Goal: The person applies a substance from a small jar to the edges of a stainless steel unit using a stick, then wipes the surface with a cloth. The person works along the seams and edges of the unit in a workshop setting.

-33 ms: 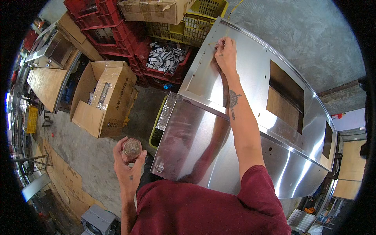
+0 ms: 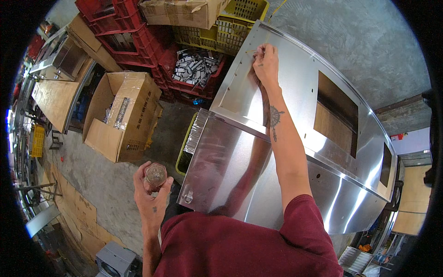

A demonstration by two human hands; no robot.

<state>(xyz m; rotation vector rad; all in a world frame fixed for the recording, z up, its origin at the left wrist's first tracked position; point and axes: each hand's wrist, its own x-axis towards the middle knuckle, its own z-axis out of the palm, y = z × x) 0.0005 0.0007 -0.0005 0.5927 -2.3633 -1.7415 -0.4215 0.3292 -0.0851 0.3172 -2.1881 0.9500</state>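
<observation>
Head view: the right hand (image 2: pixel 266 64) is held at 1 o'clock, its forearm stretched straight up from the lower edge, its fingers bunched together; whether anything is pinched cannot be told, though a thin yellow strand (image 2: pixel 248 51) is seen beside the fingertips. At 8 o'clock, a rounded, reddish object with a dull grey, rough-looking top (image 2: pixel 156 173) is gripped by the left hand (image 2: pixel 150 197), fingers and thumb wrapped around its sides, well apart from the metal. From the centre toward 3 o'clock, room is taken up by a large box-shaped housing of shiny, streaked sheet steel (image 2: pixel 293 78), its top pierced by a rectangular opening (image 2: pixel 334 117) and bordered by folded edges. Beyond its far edge, at 2 o'clock, mottled grey concrete (image 2: pixel 369 51) is shown; another concrete strip is left between the housing and an open brown cardboard box (image 2: pixel 138 115) toward 10 o'clock.
</observation>
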